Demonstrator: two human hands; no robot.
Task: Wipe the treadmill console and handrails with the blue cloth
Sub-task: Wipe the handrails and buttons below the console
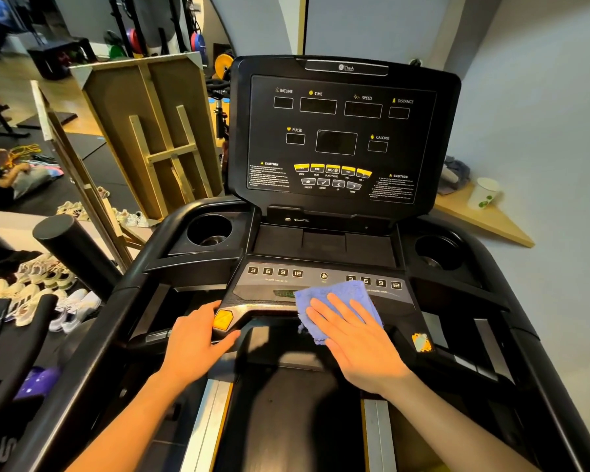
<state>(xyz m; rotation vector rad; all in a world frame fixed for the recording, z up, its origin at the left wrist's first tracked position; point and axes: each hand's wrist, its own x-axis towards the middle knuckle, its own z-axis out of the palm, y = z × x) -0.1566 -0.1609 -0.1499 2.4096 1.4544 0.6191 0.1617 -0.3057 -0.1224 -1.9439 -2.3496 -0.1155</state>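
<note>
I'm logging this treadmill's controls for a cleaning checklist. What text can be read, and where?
"INCLINE", "TIME", "SPEED", "DISTANCE", "PULSE", "CALORIE": upper display panel.
"CAUTION": twice on that panel; the paragraphs beneath are too small to read.
"3 6 9 12": left keys, repeated on right keys.
Logo at top: blurred.

A: From my feed, the right hand (358, 338) lies flat, fingers spread, pressing the blue cloth (334, 303) onto the lower button panel (286, 284) of the treadmill console (341, 131).

B: And the other one?

A: The left hand (198, 338) rests on the front bar, thumb just beside the yellow hexagon sticker (222, 320). The cloth covers part of the right row of number keys. The display's dark. There's a cup holder (209, 230) on each side, and a paper cup (483, 193) on the wooden shelf (484, 219) to the right.
</note>
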